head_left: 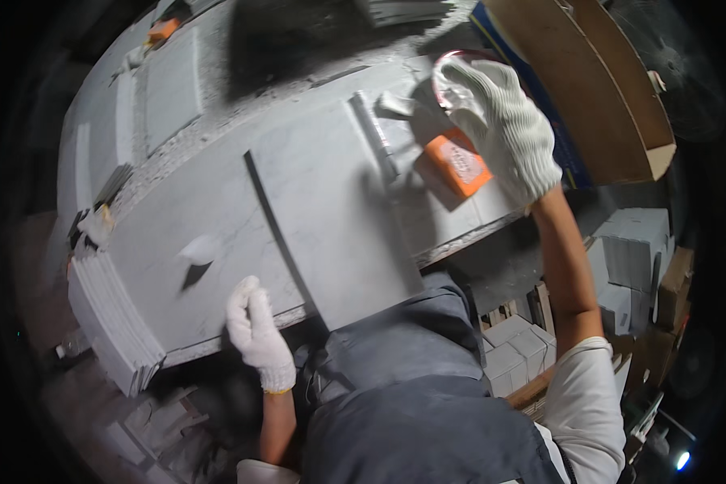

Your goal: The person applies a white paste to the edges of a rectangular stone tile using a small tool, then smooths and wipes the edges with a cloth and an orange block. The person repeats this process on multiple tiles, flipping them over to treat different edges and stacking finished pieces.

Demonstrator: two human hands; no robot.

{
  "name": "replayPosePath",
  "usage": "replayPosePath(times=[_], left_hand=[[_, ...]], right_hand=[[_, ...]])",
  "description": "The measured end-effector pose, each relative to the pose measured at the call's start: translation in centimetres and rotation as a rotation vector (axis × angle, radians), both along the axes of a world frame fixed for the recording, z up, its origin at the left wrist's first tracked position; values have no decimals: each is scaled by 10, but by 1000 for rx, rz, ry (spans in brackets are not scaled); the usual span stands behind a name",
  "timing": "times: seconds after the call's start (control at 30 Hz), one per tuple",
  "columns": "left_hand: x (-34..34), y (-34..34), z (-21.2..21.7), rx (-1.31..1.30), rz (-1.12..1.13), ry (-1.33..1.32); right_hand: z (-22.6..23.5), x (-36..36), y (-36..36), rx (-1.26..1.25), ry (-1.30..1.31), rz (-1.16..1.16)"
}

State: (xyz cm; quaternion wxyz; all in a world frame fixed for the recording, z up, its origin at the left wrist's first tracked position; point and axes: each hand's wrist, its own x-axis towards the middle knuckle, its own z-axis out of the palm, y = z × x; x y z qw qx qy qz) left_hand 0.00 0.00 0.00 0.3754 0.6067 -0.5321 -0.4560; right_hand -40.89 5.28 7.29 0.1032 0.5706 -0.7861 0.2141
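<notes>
The person's right hand (504, 121), in a ribbed white glove, is at the far right of the worktable, its fingers bent over a round, red-rimmed thing (437, 83); the hand covers much of it, so whether the fingers grip the rim or reach inside cannot be told; an orange block (458, 164) with a pale label lies just on the near side of that hand, on the table's right part; a small white piece (397, 104) and a narrow light strip (375, 129) lie to the left of the block.

The left hand (258, 335), also gloved in white, is at the table's near edge, its fingers narrow and close together; whether anything is between them cannot be told; a blurred white scrap (199, 250) shows beyond it to the left, with a dark shadow beside it.

A broad grey slab (343, 210) reaches from the middle of the table to the near edge, in front of the person; a dark strip (274, 226) runs along its left side; stacked slabs (117, 323) stand at the table's left end; an open cardboard box (589, 81) is at the far right, beyond the right hand.
</notes>
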Motion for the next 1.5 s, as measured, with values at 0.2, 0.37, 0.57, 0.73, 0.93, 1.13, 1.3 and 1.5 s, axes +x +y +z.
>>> replayPosePath(times=[0.2, 0.37, 0.57, 0.73, 0.93, 1.13, 1.3, 1.5], left_hand=[[21, -7, -6, -206, 109, -140], [36, -36, -17, -309, 182, -243], [28, -82, -33, -396, 124, -421], [16, -100, -39, -385, 170, -369], [19, -100, -39, -331, 149, -331], [17, -102, -40, -310, 174, -286], [16, -101, -38, -310, 174, -254], [16, -101, -36, -308, 171, -303]], right_hand=[[6, -20, -29, 321, 166, 138], [15, -36, -4, 340, 192, 78], [31, -36, 26, 293, 281, -48], [11, 0, 56, -169, -147, -241], [-46, 24, 53, -328, -638, -500], [-51, 15, 38, -182, -536, -561], [-46, 19, 31, -257, -923, -600], [-46, 18, 29, -310, -1082, -620]])
